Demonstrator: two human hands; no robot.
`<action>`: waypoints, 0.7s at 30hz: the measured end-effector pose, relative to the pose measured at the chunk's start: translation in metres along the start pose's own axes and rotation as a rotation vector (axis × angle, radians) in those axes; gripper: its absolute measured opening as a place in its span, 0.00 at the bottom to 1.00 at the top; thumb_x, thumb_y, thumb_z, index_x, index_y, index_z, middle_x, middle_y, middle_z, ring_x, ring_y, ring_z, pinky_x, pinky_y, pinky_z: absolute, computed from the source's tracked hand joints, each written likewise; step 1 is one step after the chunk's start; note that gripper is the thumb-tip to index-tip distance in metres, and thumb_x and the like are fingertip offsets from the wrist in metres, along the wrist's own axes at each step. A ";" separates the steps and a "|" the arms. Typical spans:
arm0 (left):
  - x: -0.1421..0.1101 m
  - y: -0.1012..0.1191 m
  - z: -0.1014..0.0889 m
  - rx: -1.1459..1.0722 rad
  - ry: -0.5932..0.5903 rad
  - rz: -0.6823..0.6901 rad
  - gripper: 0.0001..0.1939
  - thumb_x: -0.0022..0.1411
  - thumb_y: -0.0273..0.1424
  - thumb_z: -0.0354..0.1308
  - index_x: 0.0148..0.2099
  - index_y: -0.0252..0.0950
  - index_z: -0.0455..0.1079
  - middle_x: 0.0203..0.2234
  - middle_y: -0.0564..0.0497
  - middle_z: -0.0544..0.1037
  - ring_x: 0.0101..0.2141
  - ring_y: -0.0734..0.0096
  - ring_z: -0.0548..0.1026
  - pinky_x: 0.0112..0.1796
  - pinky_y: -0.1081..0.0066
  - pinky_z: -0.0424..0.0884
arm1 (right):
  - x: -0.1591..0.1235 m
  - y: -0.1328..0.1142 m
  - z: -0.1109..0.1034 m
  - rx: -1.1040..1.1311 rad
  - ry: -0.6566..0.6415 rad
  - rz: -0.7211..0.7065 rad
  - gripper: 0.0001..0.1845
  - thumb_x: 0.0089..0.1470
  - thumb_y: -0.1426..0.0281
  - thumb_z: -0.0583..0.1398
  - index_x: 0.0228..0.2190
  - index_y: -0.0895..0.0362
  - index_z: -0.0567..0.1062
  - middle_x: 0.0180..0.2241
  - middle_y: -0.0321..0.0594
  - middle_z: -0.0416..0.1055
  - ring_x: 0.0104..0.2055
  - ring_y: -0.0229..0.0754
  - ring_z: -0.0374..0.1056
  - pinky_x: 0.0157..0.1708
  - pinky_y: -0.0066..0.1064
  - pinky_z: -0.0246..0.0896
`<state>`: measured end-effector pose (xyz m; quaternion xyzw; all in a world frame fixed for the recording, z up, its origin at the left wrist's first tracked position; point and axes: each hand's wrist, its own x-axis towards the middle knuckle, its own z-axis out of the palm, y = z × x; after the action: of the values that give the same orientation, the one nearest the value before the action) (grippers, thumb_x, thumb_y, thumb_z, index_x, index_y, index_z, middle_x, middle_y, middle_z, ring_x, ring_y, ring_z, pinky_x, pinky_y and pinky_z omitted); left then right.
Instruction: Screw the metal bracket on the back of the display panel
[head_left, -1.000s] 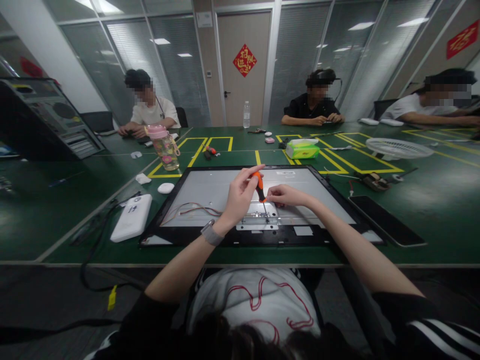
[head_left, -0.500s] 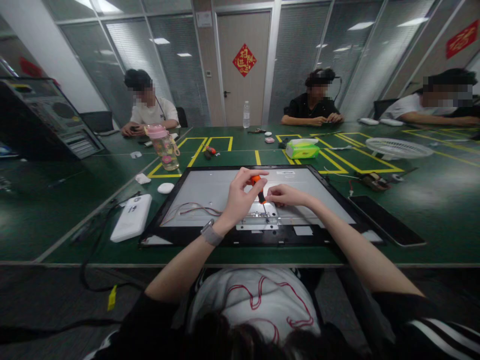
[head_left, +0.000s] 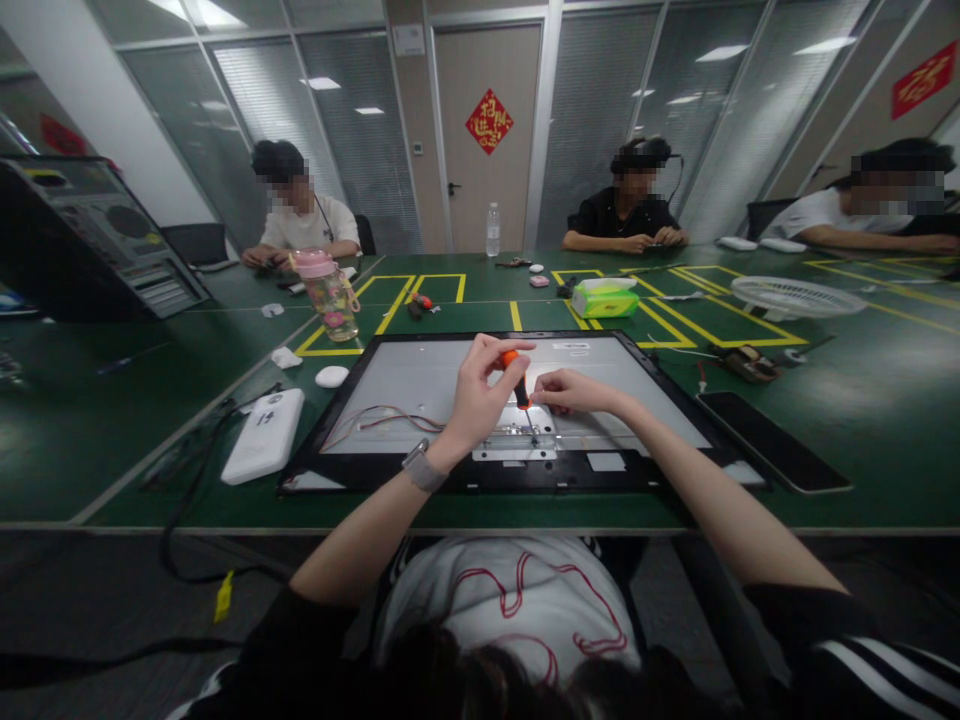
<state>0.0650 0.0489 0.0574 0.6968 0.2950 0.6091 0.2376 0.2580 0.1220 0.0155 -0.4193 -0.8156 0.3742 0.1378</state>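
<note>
A black-framed monitor panel lies back-up on the green table in front of me. My left hand is closed round an orange-and-black screwdriver, held upright with its tip on a small metal bracket near the panel's front edge. My right hand rests next to the shaft, fingers curled in a pinch by the screwdriver. What it pinches is hidden. Thin red and white wires run across the panel's left half.
A white box with a black cable lies left of the panel, a black phone to its right. Further back stand a pink-lidded bottle, a green tissue pack and a white fan. Three people sit at the far side.
My left hand's fingers have shifted on the screwdriver handle, covering more of the orange part. The tip stays on the bracket and my right hand has barely moved.
</note>
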 end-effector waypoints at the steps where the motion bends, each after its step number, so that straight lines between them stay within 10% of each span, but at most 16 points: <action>1: 0.000 0.000 0.001 0.002 0.011 0.001 0.07 0.60 0.31 0.56 0.40 0.39 0.74 0.31 0.52 0.65 0.33 0.75 0.67 0.36 0.73 0.66 | 0.000 0.000 0.000 0.000 0.000 -0.001 0.23 0.50 0.50 0.56 0.28 0.60 0.70 0.17 0.32 0.62 0.19 0.33 0.60 0.17 0.24 0.54; 21: 0.000 -0.001 0.002 -0.108 -0.028 -0.026 0.09 0.63 0.32 0.52 0.45 0.38 0.69 0.31 0.51 0.70 0.32 0.75 0.70 0.37 0.71 0.68 | -0.002 -0.004 -0.001 -0.011 -0.003 -0.012 0.21 0.50 0.53 0.56 0.29 0.60 0.71 0.18 0.33 0.62 0.20 0.33 0.60 0.20 0.25 0.55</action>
<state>0.0664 0.0497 0.0559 0.6875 0.2671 0.6113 0.2868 0.2572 0.1198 0.0187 -0.4148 -0.8203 0.3694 0.1363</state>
